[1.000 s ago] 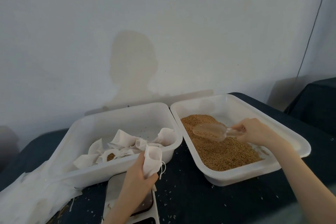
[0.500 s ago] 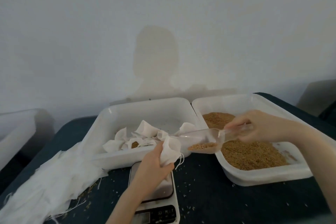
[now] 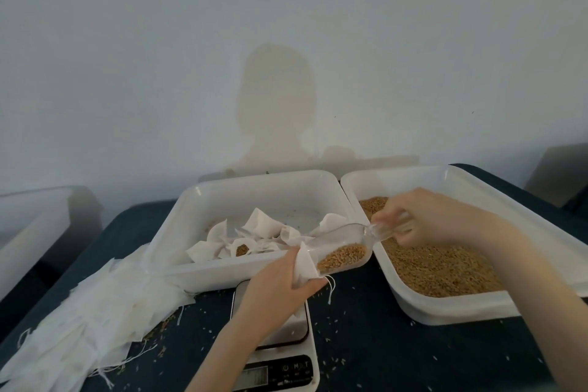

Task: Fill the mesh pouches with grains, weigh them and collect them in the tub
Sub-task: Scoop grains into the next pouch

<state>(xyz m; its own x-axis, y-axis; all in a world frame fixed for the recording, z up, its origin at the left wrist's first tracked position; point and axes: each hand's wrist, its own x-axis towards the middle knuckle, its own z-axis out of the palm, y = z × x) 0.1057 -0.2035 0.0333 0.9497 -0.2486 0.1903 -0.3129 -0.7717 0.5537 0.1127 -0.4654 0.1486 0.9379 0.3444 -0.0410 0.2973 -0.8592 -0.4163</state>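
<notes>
Held over the scale (image 3: 273,340), the pouch (image 3: 306,266) looks limp and light — the left hand (image 3: 280,283) pinches it best at the mouth — while the right hand (image 3: 423,216) grips the stiff scoop (image 3: 342,251) of loose grains by its handle.

Illumination is dim, soft and cool, arriving from behind the camera: a person-shaped shadow (image 3: 276,105) falls on the plain pale wall (image 3: 127,41). Wide-angle distortion bends the frame edges. Overall detail is slightly soft, without glare.
</notes>
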